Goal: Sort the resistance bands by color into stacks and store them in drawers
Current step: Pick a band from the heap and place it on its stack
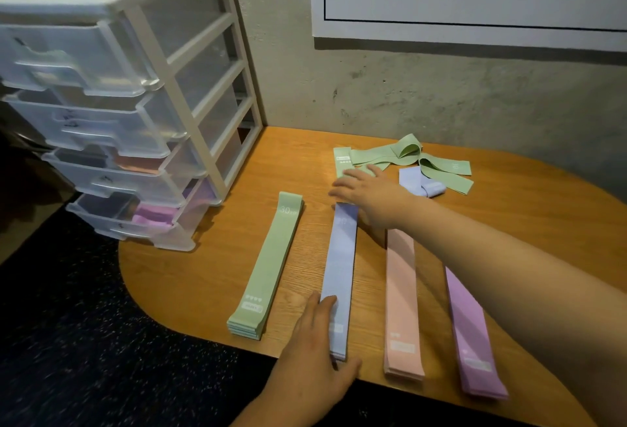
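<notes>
I see a green stack (pixel 268 267), blue stack (pixel 341 267), pink stack (pixel 402 297) and purple stack (pixel 471 335) laid out; loose bands (pixel 441 172) lie unsorted behind. Left hand (pixel 315 352) lies flat on blue; right hand (pixel 369 192), fingers straight, perhaps touches those. Drawers (pixel 112 168) await.

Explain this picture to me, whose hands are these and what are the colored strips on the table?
One camera, worn on a person's head, looks down at their own bare hands; there is no machine. On the table lie exercise bands sorted into a green stack, blue stack, pink stack and purple stack. Behind them are loose green bands and one loose blue band. The left hand rests flat on the blue stack; the right hand reaches onto the loose green bands. Neither grips anything. A plastic drawer unit stands at left.
</notes>
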